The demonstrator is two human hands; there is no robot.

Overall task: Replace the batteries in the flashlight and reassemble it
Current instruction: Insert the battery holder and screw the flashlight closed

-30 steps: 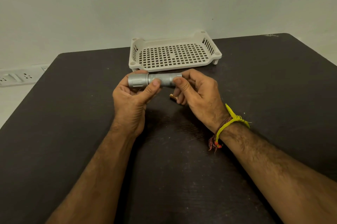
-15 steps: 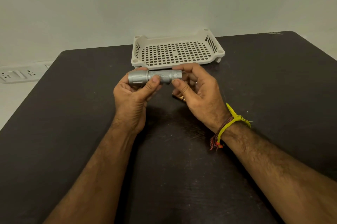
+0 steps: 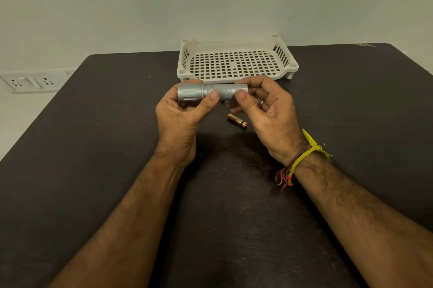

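While held level at frame centre, silver flashlight gripped at both ends: left hand curled round the wide head, thumb on the barrel; right hand pinching the tail end. Battery lying on dark table just below, untouched. Cream slotted tray directly above. Wall sockets far left.

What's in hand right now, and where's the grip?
The flashlight: left hand grips its wide head end, right hand pinches the knurled tail end. The battery lies unheld on the table.
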